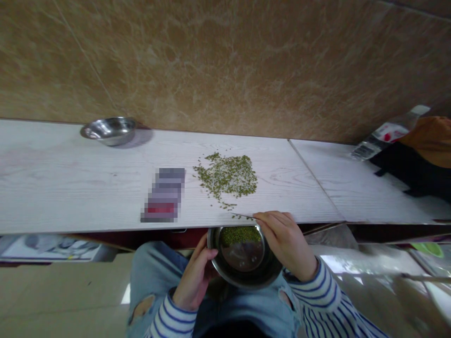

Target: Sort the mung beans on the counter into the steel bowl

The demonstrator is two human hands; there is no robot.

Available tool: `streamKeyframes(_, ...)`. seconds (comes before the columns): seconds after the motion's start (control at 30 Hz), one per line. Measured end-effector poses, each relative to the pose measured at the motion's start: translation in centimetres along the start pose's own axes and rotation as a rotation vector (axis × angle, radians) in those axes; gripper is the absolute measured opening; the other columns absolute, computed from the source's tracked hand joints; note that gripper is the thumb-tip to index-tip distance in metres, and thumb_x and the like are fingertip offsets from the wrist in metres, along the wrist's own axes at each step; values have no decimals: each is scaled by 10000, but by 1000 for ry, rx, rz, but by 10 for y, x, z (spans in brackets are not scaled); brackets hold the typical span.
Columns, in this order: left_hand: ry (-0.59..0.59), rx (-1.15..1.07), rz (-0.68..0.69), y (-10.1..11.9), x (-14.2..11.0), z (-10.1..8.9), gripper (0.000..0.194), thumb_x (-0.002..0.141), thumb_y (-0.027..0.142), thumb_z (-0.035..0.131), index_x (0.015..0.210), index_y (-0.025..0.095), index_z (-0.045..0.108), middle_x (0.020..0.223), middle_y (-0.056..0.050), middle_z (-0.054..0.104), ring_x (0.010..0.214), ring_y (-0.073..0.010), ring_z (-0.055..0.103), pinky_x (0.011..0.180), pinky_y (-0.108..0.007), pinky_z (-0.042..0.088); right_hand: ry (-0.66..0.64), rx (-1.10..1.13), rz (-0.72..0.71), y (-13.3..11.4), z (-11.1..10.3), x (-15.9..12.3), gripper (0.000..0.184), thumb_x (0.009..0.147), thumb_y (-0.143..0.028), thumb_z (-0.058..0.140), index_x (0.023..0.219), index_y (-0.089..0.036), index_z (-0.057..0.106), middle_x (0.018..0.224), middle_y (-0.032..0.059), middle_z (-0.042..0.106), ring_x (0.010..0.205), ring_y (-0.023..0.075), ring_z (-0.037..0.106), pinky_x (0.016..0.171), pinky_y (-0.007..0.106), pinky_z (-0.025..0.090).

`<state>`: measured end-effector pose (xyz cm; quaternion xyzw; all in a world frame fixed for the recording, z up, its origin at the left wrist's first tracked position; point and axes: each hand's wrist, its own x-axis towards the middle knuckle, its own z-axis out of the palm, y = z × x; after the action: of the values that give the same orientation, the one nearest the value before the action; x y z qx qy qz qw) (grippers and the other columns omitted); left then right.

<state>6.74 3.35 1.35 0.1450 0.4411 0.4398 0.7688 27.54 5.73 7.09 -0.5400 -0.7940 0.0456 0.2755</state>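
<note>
Below the counter's front edge, my left hand (199, 272) grips the left rim of a metal bowl (239, 280), thumb over the edge. Green beans (241, 234), small and mung-like, lie in the far part of its bottom. My right hand (283, 239) is closed around a thin, straight, dark piece (243, 215), seen edge-on, too slim to name exactly. It rests at the counter's edge just above the bowl, among a few stray beans. Farther back, a loose patch of green beans (232, 174) is spread over the white counter (292, 188).
A second metal bowl (111, 131) stands by the tiled wall at the left. Nearer is a blurred flat rectangular object (164, 195). On the right lie a clear plastic bottle (385, 134) and a black and brown bag or cloth (428, 155). A seam crosses the counter.
</note>
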Motion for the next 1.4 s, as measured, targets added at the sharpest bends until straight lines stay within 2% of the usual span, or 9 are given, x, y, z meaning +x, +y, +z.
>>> streamKeyframes(0.2,26,12,-5,1,0,4,539,692,226,603,1228,233,549,1037,-43,689,819,-199,614,606,-276,439,3,15,-17,-5,0,-2,196,931,-204,454,1037,-214,620,958,43,698,913,160,621,817,331,424)
streamKeyframes(0.53,-9,19,-20,1,3,0,540,677,231,612,1214,258,564,1029,-24,690,808,-188,606,611,-264,423,-31,56,-50,-12,-6,-5,219,933,-211,445,1049,-230,630,950,43,702,903,163,632,805,333,451)
streamKeyframes(0.83,31,21,-4,3,1,-3,541,689,230,604,1227,237,549,927,-25,690,742,-177,600,622,-281,433,17,-31,18,3,-6,5,196,934,-225,446,1052,-207,601,939,51,698,887,173,629,790,336,432)
streamKeyframes(1.0,52,29,5,6,0,-4,508,678,240,611,1185,239,583,990,-29,691,810,-191,610,653,-289,442,20,-70,-1,7,-2,9,208,933,-237,439,1045,-206,612,921,53,702,860,170,634,771,327,437)
streamKeyframes(1.4,37,20,10,5,2,-8,456,726,207,573,1181,246,567,1028,-13,685,798,-163,599,657,-269,455,-4,-38,-7,2,1,11,189,933,-220,449,1050,-204,597,924,52,697,868,176,626,778,335,424)
